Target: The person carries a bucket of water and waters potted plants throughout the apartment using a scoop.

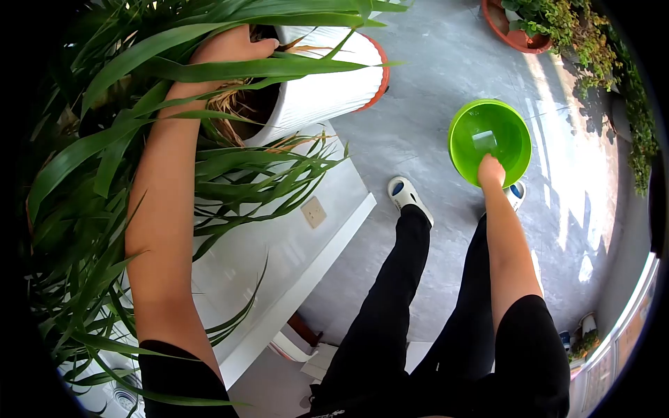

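Observation:
At the upper left, my left hand (pixel 230 47) reaches in among the long leaves of a potted plant (pixel 150 70), beside the mouth of its white ribbed pot (pixel 324 73). Its thumb lies out over the pot's opening, while leaves hide the other fingers. Dry brown stalks (pixel 233 104) and dark soil show below the hand. On the right, my right hand (pixel 492 171) is closed on the near rim of a bright green plastic bowl (pixel 512 139), holding it above the floor over one shoe. The bowl's inside faces me, with only a pale reflection visible there.
The pot, with an orange-red base rim (pixel 380 73), stands by a white tiled ledge (pixel 279 244) with a wall socket (pixel 313 212). Grey floor (pixel 411 125) stretches past my white shoe (pixel 408 195). More plants (pixel 585 42) and a terracotta pot (pixel 505 31) line the far right.

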`<state>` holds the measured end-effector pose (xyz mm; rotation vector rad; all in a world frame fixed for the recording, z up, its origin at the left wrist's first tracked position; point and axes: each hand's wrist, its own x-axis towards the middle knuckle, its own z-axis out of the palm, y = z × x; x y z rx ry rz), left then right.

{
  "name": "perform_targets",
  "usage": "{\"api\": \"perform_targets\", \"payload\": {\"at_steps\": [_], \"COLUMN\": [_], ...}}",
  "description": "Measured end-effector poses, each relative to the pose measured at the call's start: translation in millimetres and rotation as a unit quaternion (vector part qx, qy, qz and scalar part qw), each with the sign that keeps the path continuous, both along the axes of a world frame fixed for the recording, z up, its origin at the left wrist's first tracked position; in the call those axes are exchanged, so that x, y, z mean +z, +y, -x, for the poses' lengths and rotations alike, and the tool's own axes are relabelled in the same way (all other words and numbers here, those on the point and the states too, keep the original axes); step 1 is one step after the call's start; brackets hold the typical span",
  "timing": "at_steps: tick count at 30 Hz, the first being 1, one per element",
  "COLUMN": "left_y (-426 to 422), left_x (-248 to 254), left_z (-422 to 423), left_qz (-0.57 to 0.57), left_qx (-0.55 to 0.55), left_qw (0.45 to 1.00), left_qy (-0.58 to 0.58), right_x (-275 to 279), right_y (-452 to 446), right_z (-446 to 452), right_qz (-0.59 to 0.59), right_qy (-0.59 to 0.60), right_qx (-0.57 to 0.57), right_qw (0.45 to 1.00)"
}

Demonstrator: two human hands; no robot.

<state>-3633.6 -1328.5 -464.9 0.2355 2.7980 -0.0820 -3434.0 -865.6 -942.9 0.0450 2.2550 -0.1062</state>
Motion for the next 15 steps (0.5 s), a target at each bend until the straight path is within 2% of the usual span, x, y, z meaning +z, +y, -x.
{"api": "perform_targets", "payload": {"at_steps": [2,3,4,5,6,8,9,11,12,15], "left_y": [-27.5,-40.0,-53.3,-66.3,-79.7,-75.3,-68.5,-55.3,-51.1,-46.9], "left_x": [-8.0,-11.4,-15.5,-25.9,-36.5,-51.4,-52.0,-50.5,-47.7,-38.2], "left_z": [2.6,0.7,-6.2,-12.4,-18.6,-24.3,-24.0,-23.3,-21.3,-18.1], "left_qz": [0.015,0.014,-0.086,-0.139,-0.19,-0.201,-0.182,-0.16,-0.153,-0.142], "left_qx": [-0.058,-0.058,-0.035,-0.023,-0.011,0.027,0.053,0.085,0.095,0.119], "left_qw": [0.994,0.994,0.988,0.98,0.969,0.973,0.979,0.983,0.983,0.983], "left_qy": [-0.091,-0.09,-0.125,-0.14,-0.155,-0.11,-0.078,-0.038,-0.023,0.006], "right_x": [-14.1,-12.9,-2.1,7.3,11.8,23.1,31.1,59.1,71.3,109.0], "right_y": [8.0,14.4,21.4,27.6,34.9,48.4,52.1,52.3,53.8,58.9], "right_z": [-3.6,-2.4,4.5,8.8,7.8,9.8,11.8,7.8,5.0,-2.5], "right_qz": [0.061,0.059,0.129,0.197,0.193,0.256,0.256,0.315,0.312,0.385], "right_qy": [0.032,0.032,0.01,-0.011,-0.009,-0.07,-0.064,-0.098,-0.094,-0.12], "right_qx": [-0.054,-0.054,-0.129,-0.202,-0.199,-0.296,-0.292,-0.371,-0.37,-0.404], "right_qw": [0.996,0.996,0.983,0.959,0.961,0.918,0.919,0.868,0.87,0.821]}}
